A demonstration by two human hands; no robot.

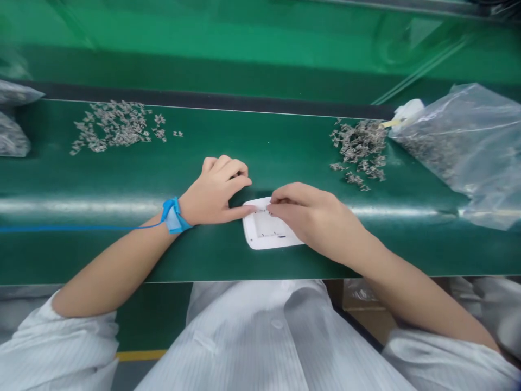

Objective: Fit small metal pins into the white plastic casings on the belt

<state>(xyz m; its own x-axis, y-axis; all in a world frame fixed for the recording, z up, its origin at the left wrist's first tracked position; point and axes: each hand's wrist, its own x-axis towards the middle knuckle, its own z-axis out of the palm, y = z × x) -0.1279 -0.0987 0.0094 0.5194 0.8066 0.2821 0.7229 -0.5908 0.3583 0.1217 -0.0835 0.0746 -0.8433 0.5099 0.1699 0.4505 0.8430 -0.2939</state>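
A white rounded plastic piece with small dark slots lies flat on the green belt, just in front of me. My right hand rests on its upper part, with the fingertips pinched at its top edge. Anything small between those fingertips is hidden. My left hand lies to the left with its fingers curled, and its thumb reaches to the piece's upper left corner. A blue wrist strap circles my left wrist.
Loose heaps of small metal parts lie on the belt at far left and far right. A clear plastic bag of similar parts sits at the right, and more bagged parts sit at the left edge. A blue cord runs left.
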